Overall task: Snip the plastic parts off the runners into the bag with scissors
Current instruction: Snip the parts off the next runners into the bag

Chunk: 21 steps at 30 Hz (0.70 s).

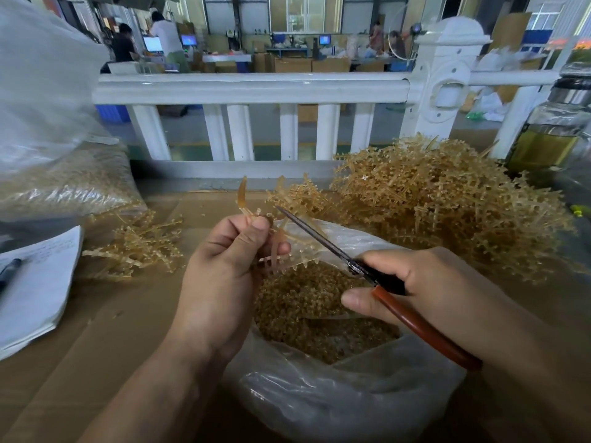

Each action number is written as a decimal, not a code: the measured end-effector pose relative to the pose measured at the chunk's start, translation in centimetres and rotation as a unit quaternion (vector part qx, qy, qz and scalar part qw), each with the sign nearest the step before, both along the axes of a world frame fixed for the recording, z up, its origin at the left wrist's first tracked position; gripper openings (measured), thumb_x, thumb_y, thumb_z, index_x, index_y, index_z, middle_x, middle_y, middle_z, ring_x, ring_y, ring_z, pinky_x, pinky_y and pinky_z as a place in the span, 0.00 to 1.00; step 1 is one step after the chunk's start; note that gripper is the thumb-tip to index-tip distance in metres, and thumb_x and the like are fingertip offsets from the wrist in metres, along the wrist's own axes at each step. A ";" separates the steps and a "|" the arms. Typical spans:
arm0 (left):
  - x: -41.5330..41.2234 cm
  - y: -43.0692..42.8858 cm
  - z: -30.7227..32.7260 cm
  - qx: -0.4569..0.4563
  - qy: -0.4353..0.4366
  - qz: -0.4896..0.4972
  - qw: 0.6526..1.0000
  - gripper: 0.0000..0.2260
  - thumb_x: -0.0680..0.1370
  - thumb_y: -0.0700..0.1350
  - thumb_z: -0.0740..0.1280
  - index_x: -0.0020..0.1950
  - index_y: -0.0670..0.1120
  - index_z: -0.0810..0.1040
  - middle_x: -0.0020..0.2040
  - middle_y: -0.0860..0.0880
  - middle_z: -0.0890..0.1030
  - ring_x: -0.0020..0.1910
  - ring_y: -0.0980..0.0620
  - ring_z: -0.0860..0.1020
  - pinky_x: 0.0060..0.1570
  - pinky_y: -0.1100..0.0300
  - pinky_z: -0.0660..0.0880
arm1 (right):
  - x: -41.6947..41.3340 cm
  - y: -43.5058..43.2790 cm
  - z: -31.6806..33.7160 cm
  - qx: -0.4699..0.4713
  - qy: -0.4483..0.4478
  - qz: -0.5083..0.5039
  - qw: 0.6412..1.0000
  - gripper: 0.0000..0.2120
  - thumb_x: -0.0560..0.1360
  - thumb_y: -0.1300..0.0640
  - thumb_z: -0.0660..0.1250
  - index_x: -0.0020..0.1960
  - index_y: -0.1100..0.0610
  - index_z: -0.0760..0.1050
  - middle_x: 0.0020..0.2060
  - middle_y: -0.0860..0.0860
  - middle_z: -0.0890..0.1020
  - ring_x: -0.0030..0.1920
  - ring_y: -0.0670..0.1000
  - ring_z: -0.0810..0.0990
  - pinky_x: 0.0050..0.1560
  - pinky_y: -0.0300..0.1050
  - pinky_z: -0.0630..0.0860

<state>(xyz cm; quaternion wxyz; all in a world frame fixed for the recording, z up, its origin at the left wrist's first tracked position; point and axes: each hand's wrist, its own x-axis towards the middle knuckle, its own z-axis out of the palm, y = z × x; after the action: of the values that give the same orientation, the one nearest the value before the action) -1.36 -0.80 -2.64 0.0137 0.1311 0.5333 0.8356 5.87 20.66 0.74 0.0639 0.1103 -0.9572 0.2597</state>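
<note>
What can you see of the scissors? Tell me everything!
The scissors have long, thin, dark metal blades that look closed, a black part at the pivot and a reddish-brown handle. They slant up to the left, above the open bag. The right hand grips the handle; the tip lies near the runner held by the left hand.

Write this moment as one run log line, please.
left hand: holds runner | right hand: grips scissors, blades above bag | bag: holds cut parts
</note>
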 end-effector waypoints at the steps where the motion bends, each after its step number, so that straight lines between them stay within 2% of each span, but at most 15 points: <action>1: -0.1 0.0 0.0 0.003 -0.005 -0.003 1.000 0.06 0.76 0.48 0.68 0.45 0.45 0.77 0.38 0.45 0.81 0.40 0.52 0.81 0.40 0.61 0.79 | 0.1 0.0 -0.3 -0.010 -0.002 -0.002 1.000 0.27 0.70 0.26 0.61 0.41 0.50 0.74 0.32 0.48 0.78 0.29 0.44 0.76 0.28 0.39 0.68; 4: -0.3 0.0 -0.1 0.011 -0.018 -0.024 0.999 0.05 0.77 0.45 0.67 0.44 0.45 0.76 0.37 0.46 0.79 0.38 0.52 0.79 0.40 0.62 0.78 | 0.4 0.2 -0.8 -0.014 -0.019 -0.015 1.000 0.30 0.68 0.21 0.56 0.49 0.46 0.77 0.38 0.44 0.80 0.35 0.41 0.79 0.34 0.41 0.74; 8: -0.2 0.2 0.0 0.028 -0.026 -0.068 0.997 0.05 0.76 0.43 0.66 0.47 0.42 0.76 0.37 0.47 0.79 0.37 0.53 0.78 0.40 0.64 0.78 | 0.9 0.5 -1.0 -0.002 -0.027 -0.014 1.000 0.32 0.66 0.19 0.52 0.57 0.38 0.74 0.44 0.40 0.81 0.43 0.38 0.80 0.41 0.42 0.79; 10: -0.1 0.3 -0.1 0.014 -0.016 -0.074 0.997 0.06 0.76 0.44 0.66 0.48 0.41 0.76 0.37 0.48 0.80 0.38 0.53 0.78 0.41 0.63 0.76 | 1.2 0.3 -1.0 -0.001 -0.014 -0.017 1.000 0.28 0.67 0.21 0.55 0.56 0.38 0.73 0.42 0.39 0.80 0.41 0.39 0.79 0.37 0.39 0.77; 13: -0.1 0.2 -0.3 0.005 0.002 -0.071 0.997 0.05 0.76 0.43 0.66 0.46 0.42 0.76 0.37 0.47 0.80 0.38 0.52 0.78 0.41 0.61 0.77 | 1.5 -0.1 -1.1 0.012 0.010 -0.025 1.000 0.23 0.68 0.26 0.60 0.54 0.40 0.74 0.39 0.42 0.78 0.39 0.42 0.78 0.37 0.39 0.74; 17: -0.3 0.1 -0.7 0.003 0.036 -0.057 0.998 0.04 0.76 0.42 0.71 0.45 0.44 0.77 0.38 0.45 0.80 0.39 0.51 0.79 0.43 0.61 0.78 | 1.8 -0.1 -0.9 0.034 0.049 -0.046 0.997 0.28 0.66 0.25 0.58 0.57 0.40 0.73 0.39 0.42 0.79 0.40 0.43 0.78 0.38 0.46 0.77; 21: -0.5 -0.1 -0.8 -0.017 0.055 -0.049 0.997 0.06 0.73 0.46 0.73 0.43 0.46 0.79 0.39 0.43 0.81 0.40 0.49 0.79 0.45 0.59 0.78 | 1.9 -0.2 -0.8 0.040 0.063 -0.049 0.996 0.27 0.67 0.26 0.60 0.58 0.41 0.74 0.38 0.41 0.79 0.38 0.43 0.78 0.35 0.45 0.78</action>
<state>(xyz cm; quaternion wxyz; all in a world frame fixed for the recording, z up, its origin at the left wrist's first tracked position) -1.88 -0.86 -3.48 0.0277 0.2031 0.5404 0.8161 7.75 20.51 -0.08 0.1322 0.0815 -0.9651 0.2108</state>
